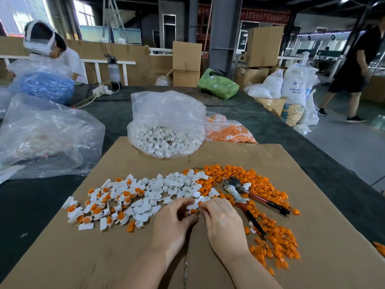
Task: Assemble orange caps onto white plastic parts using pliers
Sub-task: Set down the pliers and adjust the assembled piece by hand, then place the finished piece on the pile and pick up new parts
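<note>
A white plastic part (pixel 192 207) with an orange cap (pixel 193 211) seated in it is held between the two hands above the middle of the cardboard sheet (pixel 125 253) that covers the near part of the bench (pixel 260 122). The part is pinched by the curled fingers (pixel 183 202) and thumb of the left hand (pixel 173 224), and it is touched from the other side by the bent fingertips of the right hand (pixel 223 222); whether the right hand really grips it cannot be told.

The pliers (pixel 245 197), with red and black handles, are left lying just right of the hands, on the loose orange caps (pixel 273 232) spread toward the right edge of the cardboard. A heap of bare white parts (pixel 177 182) is seen just beyond the hands, and finished pieces with orange caps fitted (pixel 104 207) are scattered toward the left edge.

At the far edge of the cardboard an open clear bag (pixel 166 113) is filled with white parts. Just right of it, a smaller clear bag (pixel 229 132) is filled with orange caps. Near the left edge of the bench a large crumpled clear bag (pixel 41 132) is seen, its contents unclear.
</note>
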`<state>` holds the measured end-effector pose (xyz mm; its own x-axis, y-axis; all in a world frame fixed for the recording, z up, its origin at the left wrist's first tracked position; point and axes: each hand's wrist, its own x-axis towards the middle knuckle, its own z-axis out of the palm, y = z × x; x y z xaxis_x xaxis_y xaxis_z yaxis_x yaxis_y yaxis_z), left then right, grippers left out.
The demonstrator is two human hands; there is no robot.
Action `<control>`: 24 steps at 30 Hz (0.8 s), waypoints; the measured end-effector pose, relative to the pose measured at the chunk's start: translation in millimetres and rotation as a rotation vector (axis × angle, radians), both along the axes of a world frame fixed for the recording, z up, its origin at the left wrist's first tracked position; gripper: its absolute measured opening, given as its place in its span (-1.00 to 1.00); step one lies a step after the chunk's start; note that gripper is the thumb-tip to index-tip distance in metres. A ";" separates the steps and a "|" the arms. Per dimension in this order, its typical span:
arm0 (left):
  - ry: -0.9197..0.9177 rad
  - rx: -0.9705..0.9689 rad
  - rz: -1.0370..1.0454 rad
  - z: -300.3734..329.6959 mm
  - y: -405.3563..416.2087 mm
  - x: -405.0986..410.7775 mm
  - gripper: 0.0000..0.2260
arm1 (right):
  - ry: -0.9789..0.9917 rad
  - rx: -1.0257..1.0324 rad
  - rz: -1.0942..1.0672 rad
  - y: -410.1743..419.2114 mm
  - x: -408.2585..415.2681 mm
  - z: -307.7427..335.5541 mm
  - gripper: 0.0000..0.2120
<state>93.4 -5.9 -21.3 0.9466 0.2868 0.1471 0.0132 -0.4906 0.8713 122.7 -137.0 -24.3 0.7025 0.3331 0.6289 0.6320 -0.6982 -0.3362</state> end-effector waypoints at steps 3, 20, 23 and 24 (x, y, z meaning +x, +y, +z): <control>-0.007 -0.043 0.007 0.3 0.5 -0.8 -0.70 | 0.000 -0.002 -0.017 0.4 -0.4 -0.4 -0.83; -0.023 -0.163 0.040 3.0 -4.7 -2.3 -0.75 | -0.025 -0.022 -0.014 -0.5 -2.6 2.1 -0.87; -0.036 -0.147 0.105 5.9 2.1 -1.4 -0.82 | -0.029 -0.023 -0.120 -1.6 -1.0 0.4 -0.81; -0.053 -0.108 0.133 7.9 8.5 0.1 -0.82 | -0.027 -0.025 -0.147 -1.8 -0.7 0.1 -0.80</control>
<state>93.5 2.6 -13.3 0.8912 0.4255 0.1576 0.0241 -0.3912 0.9200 122.0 -138.8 -24.2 0.7275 0.2435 0.6415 0.5312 -0.7917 -0.3018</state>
